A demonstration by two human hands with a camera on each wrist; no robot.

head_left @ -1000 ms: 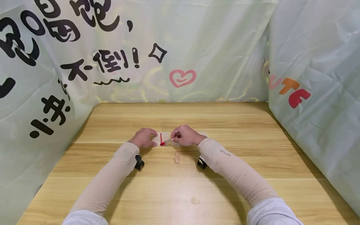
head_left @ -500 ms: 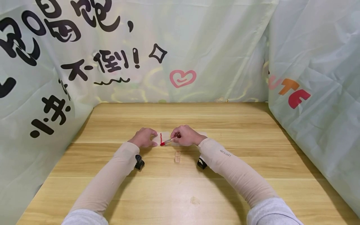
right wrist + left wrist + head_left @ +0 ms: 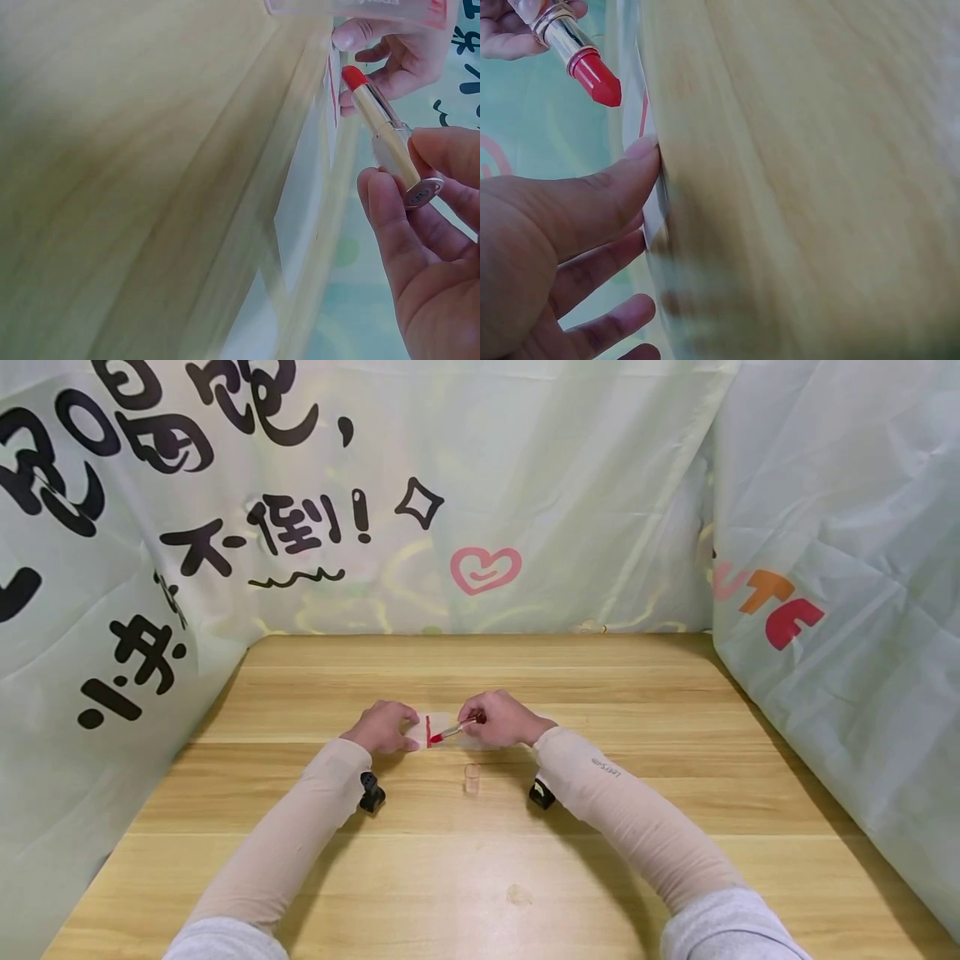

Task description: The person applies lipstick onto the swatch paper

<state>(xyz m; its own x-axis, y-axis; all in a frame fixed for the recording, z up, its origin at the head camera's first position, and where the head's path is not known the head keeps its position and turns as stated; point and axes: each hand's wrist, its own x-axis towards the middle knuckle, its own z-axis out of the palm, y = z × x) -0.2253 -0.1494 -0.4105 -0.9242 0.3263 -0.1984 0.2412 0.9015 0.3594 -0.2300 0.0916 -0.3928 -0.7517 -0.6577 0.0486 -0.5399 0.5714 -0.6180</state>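
In the head view, my left hand (image 3: 381, 727) rests with thumb and fingertips on the left part of a thin white paper (image 3: 441, 722), holding it flat. A red line (image 3: 428, 732) runs up and down the paper beside those fingertips. My right hand (image 3: 504, 718) pinches a lipstick (image 3: 450, 732) by its base, between thumb and fingers. Its red tip (image 3: 600, 81) points toward the line's lower end; in the left wrist view it looks slightly apart from the paper. The lipstick's gold-and-silver case (image 3: 386, 135) shows in the right wrist view.
A clear cap (image 3: 472, 778) stands on the wooden table (image 3: 480, 877), on the near side of the paper. Another white sheet (image 3: 251, 322) lies near my right hand. A printed cloth (image 3: 585, 502) hangs behind the table and along both sides.
The lipstick tip has risen slightly from the lower end of the red line, as my right hand shifted a little to the right. My left hand has stayed in place.
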